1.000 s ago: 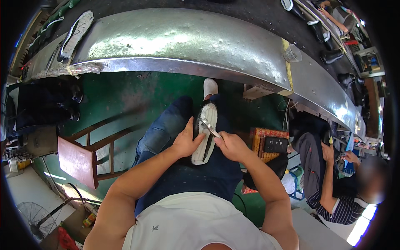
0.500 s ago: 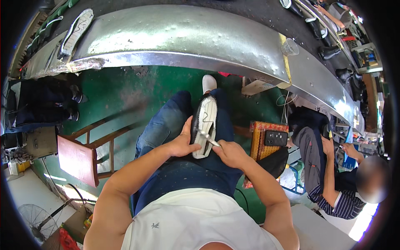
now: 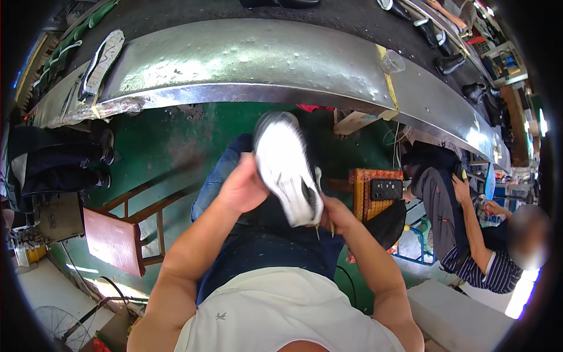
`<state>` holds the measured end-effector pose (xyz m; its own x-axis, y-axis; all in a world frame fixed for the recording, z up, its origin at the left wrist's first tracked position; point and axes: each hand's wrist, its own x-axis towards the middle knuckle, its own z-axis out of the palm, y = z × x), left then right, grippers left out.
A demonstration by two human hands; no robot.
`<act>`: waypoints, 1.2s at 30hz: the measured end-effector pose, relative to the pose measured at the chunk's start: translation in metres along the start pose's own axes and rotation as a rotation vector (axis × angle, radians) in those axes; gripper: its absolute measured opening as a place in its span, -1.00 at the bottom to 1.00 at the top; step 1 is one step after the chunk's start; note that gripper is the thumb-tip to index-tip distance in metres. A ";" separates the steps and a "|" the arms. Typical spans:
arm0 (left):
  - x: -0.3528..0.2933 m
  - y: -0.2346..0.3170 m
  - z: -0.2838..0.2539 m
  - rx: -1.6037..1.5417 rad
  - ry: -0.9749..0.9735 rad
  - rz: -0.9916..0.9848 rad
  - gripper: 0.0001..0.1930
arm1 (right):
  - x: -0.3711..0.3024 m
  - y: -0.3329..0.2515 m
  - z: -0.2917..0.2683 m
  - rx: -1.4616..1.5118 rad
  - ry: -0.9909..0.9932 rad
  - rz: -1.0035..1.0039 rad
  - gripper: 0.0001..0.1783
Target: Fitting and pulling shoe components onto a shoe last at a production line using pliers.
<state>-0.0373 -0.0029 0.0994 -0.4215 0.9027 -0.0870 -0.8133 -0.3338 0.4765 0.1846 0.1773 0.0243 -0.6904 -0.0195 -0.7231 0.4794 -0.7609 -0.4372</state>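
An unfinished shoe, with a pale underside and a dark edge at its toe, is tilted above my lap and smeared by motion. My left hand is closed on its left side near the toe half. My right hand is closed beside the heel end, around a slim silver tool that looks like pincers. The tool's head shows along the shoe's right edge, and two thin ends stick out below the hand. The shoe hides part of the tool and of the right fingers.
A metal-edged bench spans the far side, with another shoe at its left and a clear cup at its right. A wooden stool stands left. On the right, a phone lies on a woven seat, near a seated co-worker.
The shoe has risen off my lap and tilted, showing more of its pale underside. My right hand and the tool have moved from over the sole to the shoe's right edge by the heel.
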 end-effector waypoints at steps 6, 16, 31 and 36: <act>-0.029 0.033 -0.026 0.750 -0.271 -0.249 0.20 | 0.016 -0.070 -0.017 0.140 0.097 -0.136 -0.59; -0.025 -0.031 -0.020 1.585 0.260 -0.419 -0.12 | 0.021 -0.077 0.046 -0.517 0.282 -0.321 -0.68; -0.050 -0.056 -0.043 1.042 0.269 -0.324 -0.06 | -0.077 0.014 0.040 -1.260 0.237 -0.222 -0.60; -0.023 -0.030 -0.029 1.222 0.263 -0.348 0.08 | -0.091 0.004 0.026 -1.124 0.245 -0.267 -0.65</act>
<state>-0.0148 -0.0221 0.0614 -0.4428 0.7645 -0.4685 -0.0635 0.4944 0.8669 0.2350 0.1590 0.1026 -0.7778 0.2716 -0.5669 0.6273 0.2792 -0.7270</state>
